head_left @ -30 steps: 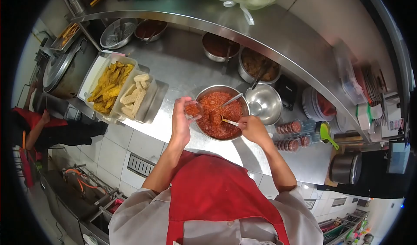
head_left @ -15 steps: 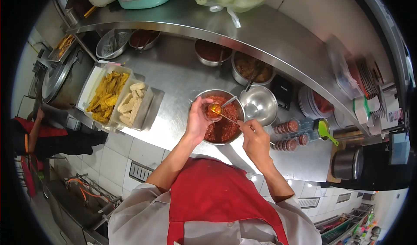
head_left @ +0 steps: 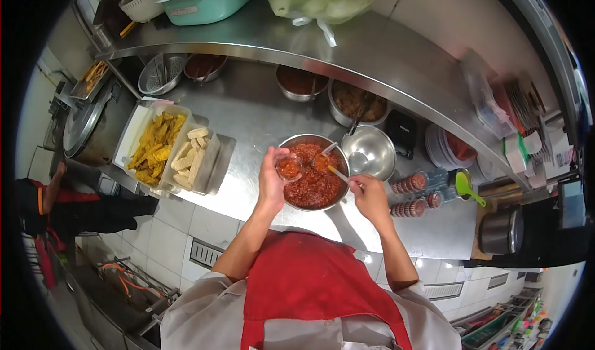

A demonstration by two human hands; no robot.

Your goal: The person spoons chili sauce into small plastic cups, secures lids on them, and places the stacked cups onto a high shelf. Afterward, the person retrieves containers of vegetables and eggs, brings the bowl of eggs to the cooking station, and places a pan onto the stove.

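Across the middle of the frame, the steel counter (head_left: 248,120) is stretching below me, its surface shining white near my side. Over it, the steel shelf (head_left: 384,52) is curving along the top, and it is carrying a turquoise tub (head_left: 204,9) and a bag of green vegetables (head_left: 319,0). White floor tiles (head_left: 168,217) are showing at lower left, where another person (head_left: 105,212) in red and dark clothes is standing, near a large lidded pot (head_left: 87,127). At left on the counter, two plastic containers (head_left: 212,155) are holding yellow pieces and pale pieces. The sauce bowl (head_left: 313,209) is sitting at the centre, full of red sauce, and a shiny bowl (head_left: 369,151) is standing just beside it, to the right. My left hand (head_left: 271,179) is curling around a small clear cup (head_left: 289,168) with sauce inside. My right hand (head_left: 370,195) is pinching the handle of a spoon (head_left: 338,174), whose sauce-covered end is being over the sauce bowl.
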